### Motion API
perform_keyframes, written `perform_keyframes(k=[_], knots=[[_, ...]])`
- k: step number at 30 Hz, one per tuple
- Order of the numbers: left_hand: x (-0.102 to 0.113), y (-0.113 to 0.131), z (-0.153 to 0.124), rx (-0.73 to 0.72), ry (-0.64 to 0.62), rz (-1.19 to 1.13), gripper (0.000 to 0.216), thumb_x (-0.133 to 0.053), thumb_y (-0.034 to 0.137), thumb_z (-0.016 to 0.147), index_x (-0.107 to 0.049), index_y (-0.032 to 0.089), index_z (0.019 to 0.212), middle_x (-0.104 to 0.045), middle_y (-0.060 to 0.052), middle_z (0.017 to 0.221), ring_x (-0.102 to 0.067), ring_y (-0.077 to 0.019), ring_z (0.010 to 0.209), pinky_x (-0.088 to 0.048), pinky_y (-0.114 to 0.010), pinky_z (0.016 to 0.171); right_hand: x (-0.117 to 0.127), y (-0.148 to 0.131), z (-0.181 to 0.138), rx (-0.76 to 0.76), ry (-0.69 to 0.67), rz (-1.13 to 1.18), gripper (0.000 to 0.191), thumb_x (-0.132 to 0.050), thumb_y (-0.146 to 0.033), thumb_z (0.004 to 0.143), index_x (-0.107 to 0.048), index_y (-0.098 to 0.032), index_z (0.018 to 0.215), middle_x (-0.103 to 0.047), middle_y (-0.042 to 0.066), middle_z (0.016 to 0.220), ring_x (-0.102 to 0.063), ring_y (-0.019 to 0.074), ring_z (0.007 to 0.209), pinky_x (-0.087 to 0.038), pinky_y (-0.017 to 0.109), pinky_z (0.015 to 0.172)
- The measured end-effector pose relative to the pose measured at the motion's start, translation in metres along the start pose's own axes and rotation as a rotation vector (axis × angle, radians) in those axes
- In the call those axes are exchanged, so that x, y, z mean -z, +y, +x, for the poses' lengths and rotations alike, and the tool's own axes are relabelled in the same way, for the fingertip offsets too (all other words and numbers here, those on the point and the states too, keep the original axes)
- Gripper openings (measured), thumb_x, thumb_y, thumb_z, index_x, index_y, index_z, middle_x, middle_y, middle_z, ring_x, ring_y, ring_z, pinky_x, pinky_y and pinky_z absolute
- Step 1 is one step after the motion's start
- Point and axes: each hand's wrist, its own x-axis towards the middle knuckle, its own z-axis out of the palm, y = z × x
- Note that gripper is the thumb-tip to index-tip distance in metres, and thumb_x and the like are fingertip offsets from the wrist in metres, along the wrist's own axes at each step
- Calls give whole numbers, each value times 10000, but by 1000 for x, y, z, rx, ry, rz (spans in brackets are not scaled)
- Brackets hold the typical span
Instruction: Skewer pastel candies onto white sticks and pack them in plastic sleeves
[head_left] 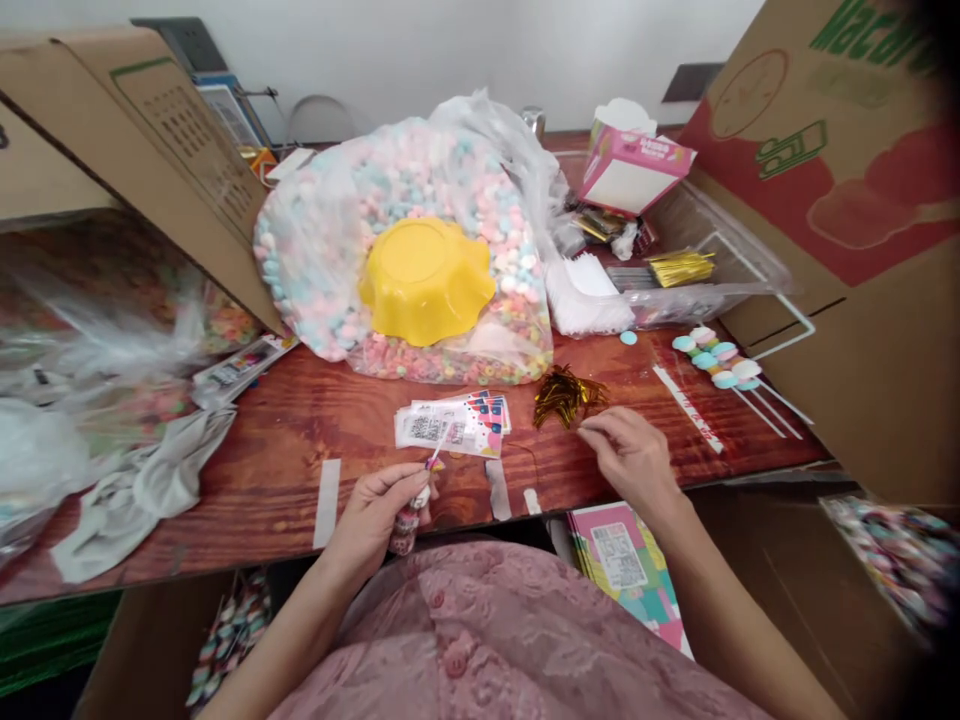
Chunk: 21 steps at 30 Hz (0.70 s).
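In my left hand (386,505), the fingers are closed round a wrapped candy stick (405,530); its thin white stick points up and away from me. The wrapper looks printed and pinkish, and my fingers cover part of it. My right hand (630,460) is pinched at the near right edge of a small pile of gold twist ties (566,395), seemingly on the end of one tie. Beyond my left hand lies a stack of printed labels (457,425).
A big clear bag of pastel marshmallows (330,250) bears an upturned yellow bowl (427,280). A clear plastic bin (720,300) stands at the back right, near marshmallow skewers (720,360) and a printed strip (686,405). Cardboard boxes (847,330) flank the table. A grey-white cloth (150,490) lies left.
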Motion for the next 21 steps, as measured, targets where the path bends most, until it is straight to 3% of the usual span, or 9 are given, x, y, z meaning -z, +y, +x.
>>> perform_keyframes(k=[5, 11, 16, 21], knots=[[1, -3, -1, 10, 18, -53, 368, -780, 478, 660, -678, 140, 766, -583, 17, 544, -363, -39, 348, -242, -152, 300, -29, -47, -17, 13, -147, -136, 172, -596, -360, 908, -671, -214, 855, -648, 42, 838, -578, 197, 823, -427, 315, 744], [-8, 0, 1, -13, -77, -30, 340, -743, 465, 699, -664, 134, 694, -556, 14, 484, -384, -38, 354, -262, -152, 340, -50, -53, -9, 98, -190, -384, 188, -495, -134, 897, -581, -190, 740, -609, 68, 776, -536, 212, 783, -368, 321, 703], [-10, 5, 0, 32, -181, -86, 304, -781, 404, 666, -711, 123, 759, -635, -25, 563, -457, -40, 407, -305, -148, 394, -32, -60, -8, 193, -96, -284, 150, -467, -116, 902, -542, -193, 798, -597, 31, 694, -541, 182, 684, -343, 300, 622], [-20, 9, -2, 122, -378, -142, 318, -786, 379, 639, -734, 98, 777, -683, -63, 618, -511, -69, 415, -341, -179, 400, -30, -95, -14, 556, -149, 21, 208, -418, -52, 891, -579, -178, 856, -651, 63, 770, -549, 177, 708, -395, 299, 663]])
